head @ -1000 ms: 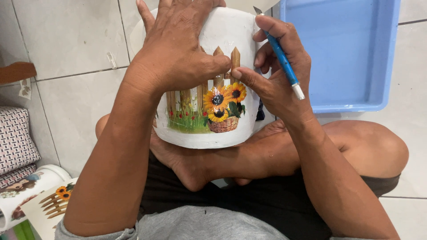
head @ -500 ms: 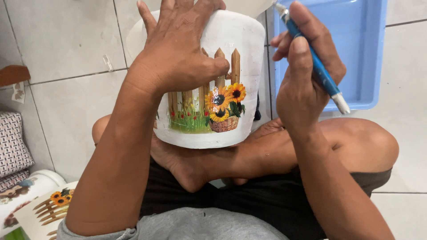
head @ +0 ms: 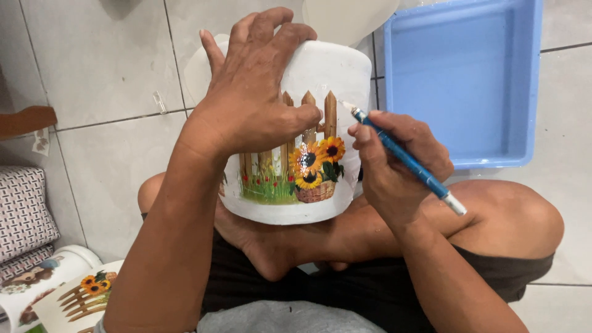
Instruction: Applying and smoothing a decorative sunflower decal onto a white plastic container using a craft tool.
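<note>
A: Where's the pot [head: 320, 68]?

B: On its side in the lap, resting on the crossed feet, over the tiled floor [head: 105, 55]. The picture of a fence and sunflowers [head: 296, 166] faces up. The near rim runs just below that picture.

A: And the left hand [head: 253, 98]?

B: Spread over the pot's upper left side, fingers curled across the top edge, thumb pressed flat on the fence slats. It grips the pot.

A: The right hand [head: 394, 160]?

B: Closed round a blue knife [head: 404, 157], pen fashion. The small blade touches, or almost touches, the pot just right of the last slat, at the picture's upper right edge. The white butt end points back over the knee.

A: Room around it?

B: A blue tray [head: 524, 123] lies on the floor to the right, near the knee; its near wall is just beyond the right hand. To the left, bare tiles run to a patterned cushion [head: 21, 209] at the frame edge. Bottom left, another pot [head: 37, 277] and a cut sunflower sheet [head: 80, 293] lie well apart from both hands.
</note>
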